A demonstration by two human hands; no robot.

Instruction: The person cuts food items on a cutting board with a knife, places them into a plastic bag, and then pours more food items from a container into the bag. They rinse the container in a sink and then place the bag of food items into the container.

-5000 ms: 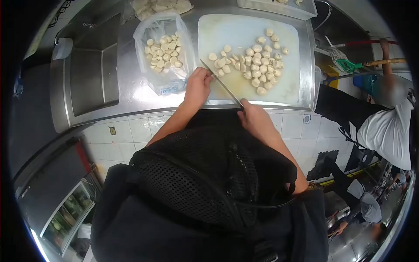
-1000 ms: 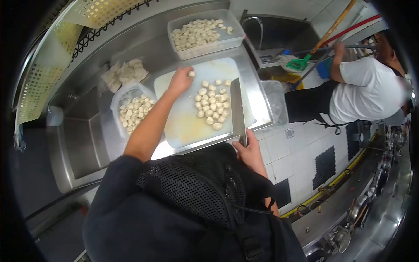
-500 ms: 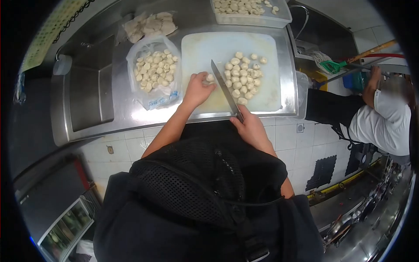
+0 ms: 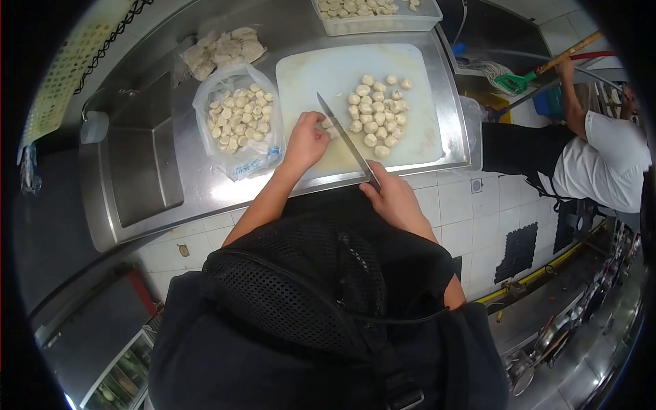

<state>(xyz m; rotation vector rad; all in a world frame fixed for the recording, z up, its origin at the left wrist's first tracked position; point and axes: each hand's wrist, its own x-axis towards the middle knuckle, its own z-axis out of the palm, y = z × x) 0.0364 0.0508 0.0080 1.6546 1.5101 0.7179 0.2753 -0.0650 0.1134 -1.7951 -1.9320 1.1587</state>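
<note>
My right hand (image 4: 396, 201) is wrapped round the handle of a long kitchen knife (image 4: 345, 137), its blade slanting up and left over the white cutting board (image 4: 301, 72). Close to the left side of the blade, my left hand (image 4: 306, 142) has its fingers curled at a pale ball (image 4: 326, 124), partly hidden by the fingers and blade. Right of the knife lies a cluster of whole pale round balls (image 4: 378, 113), apart from both hands. An open plastic bag (image 4: 236, 160) left of the board holds many pale pieces (image 4: 239, 116), some looking cut.
Behind the bag lies another clear bag of pale pieces (image 4: 225, 51). A plastic tub (image 4: 383, 26) with similar pieces stands at the back. A steel sink (image 4: 147, 164) is on the left. At right, a person in a white shirt (image 4: 601, 164) stands near a green-headed broom (image 4: 516, 82).
The view has shifted slightly. The knife has come nearer the ball at my left fingers, its blade now partly covering it. The person at right has moved an arm up toward the broom handle.
</note>
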